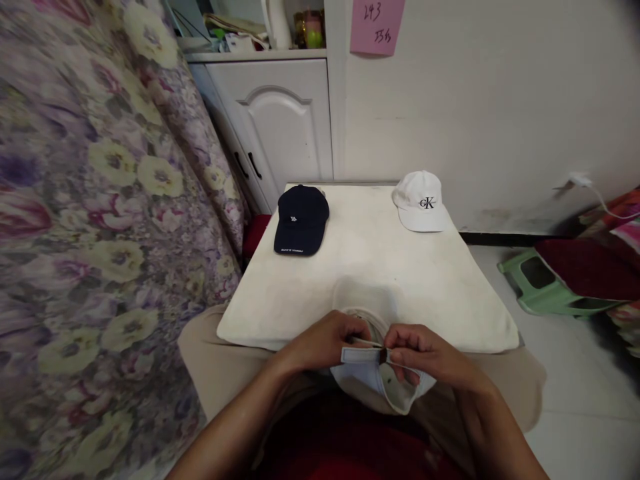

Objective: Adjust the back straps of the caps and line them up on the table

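Note:
A cream cap lies at the near edge of the white table, its back facing me. Both hands pinch its rear strap. My left hand holds the strap's left part with closed fingers. My right hand grips the strap's right end at a small brown buckle. A dark navy cap rests at the table's far left. A white cap with a black logo sits at the far right.
A flowered bedspread fills the left side. White cabinets stand behind the table, and a pink note hangs on the wall. A green stool and a dark red cushion sit at the right.

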The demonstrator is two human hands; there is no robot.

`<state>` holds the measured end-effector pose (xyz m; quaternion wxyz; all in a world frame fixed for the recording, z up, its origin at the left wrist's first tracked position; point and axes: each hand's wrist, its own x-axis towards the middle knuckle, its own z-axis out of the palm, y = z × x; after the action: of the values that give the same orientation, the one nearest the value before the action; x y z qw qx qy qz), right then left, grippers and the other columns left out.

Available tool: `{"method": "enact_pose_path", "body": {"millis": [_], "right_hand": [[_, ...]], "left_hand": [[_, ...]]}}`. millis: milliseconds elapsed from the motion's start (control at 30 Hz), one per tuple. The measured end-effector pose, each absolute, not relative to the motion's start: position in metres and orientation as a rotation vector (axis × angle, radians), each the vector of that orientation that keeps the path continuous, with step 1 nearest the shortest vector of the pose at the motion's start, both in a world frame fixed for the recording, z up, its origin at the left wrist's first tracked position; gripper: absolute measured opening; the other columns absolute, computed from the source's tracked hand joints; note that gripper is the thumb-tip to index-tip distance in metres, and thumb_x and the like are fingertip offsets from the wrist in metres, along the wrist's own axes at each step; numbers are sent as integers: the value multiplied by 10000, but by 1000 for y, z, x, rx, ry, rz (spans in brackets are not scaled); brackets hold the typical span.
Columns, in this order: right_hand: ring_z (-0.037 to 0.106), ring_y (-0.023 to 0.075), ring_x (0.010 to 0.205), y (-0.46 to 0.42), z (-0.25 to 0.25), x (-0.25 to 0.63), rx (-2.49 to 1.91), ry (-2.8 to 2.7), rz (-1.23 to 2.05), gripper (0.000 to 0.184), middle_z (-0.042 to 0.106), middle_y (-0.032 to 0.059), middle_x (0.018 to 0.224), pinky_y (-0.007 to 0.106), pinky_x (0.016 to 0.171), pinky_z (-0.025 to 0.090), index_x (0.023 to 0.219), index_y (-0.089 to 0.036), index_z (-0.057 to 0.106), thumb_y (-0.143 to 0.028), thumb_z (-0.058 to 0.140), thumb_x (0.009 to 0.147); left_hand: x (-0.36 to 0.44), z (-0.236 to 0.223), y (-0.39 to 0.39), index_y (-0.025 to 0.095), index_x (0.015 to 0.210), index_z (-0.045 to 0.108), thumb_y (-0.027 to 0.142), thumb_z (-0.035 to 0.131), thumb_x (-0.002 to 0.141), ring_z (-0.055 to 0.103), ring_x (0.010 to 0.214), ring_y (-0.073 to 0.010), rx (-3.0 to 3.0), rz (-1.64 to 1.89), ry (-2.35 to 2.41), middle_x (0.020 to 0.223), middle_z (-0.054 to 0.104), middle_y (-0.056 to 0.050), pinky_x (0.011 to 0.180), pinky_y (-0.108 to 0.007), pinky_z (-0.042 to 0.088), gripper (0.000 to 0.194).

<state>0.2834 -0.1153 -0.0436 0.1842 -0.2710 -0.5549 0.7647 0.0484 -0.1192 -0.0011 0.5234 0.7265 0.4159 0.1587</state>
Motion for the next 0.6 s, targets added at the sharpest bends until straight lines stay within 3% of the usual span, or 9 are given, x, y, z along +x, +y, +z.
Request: {"method": "enact_pose_path", "body": {"millis": [267, 467, 600], "right_hand": [[368, 51, 410, -118, -43, 279, -931, -1703, 2071, 270, 524, -64, 500, 162, 399, 279, 883, -152, 640, -422, 643, 899], [350, 45, 386, -115, -52, 285, -906, -1645, 2108, 302, 481, -80, 462, 164, 393, 263, 913, -153, 670, -454, 668, 883], [343, 43, 379, -113, -56, 287, -896, -1615, 2115, 297, 478, -82, 456, 168, 390, 245, 933, -157, 680, -450, 669, 887]], "left_hand": [[51, 3, -119, 159, 785, 696, 332, 655, 828, 476, 641, -116, 1836, 319, 1048, 662, 585, 29, 577, -215, 321, 183], [33, 4, -114, 153, 932, 698, 318, 476, 954, 551, 739, -144, 1775, 346, 962, 795, 650, -9, 667, -233, 397, 277], [27, 0, -114, 166, 1011, 689, 323, 459, 975, 582, 814, -160, 1797, 366, 945, 873, 674, -25, 739, -245, 420, 281]]}}
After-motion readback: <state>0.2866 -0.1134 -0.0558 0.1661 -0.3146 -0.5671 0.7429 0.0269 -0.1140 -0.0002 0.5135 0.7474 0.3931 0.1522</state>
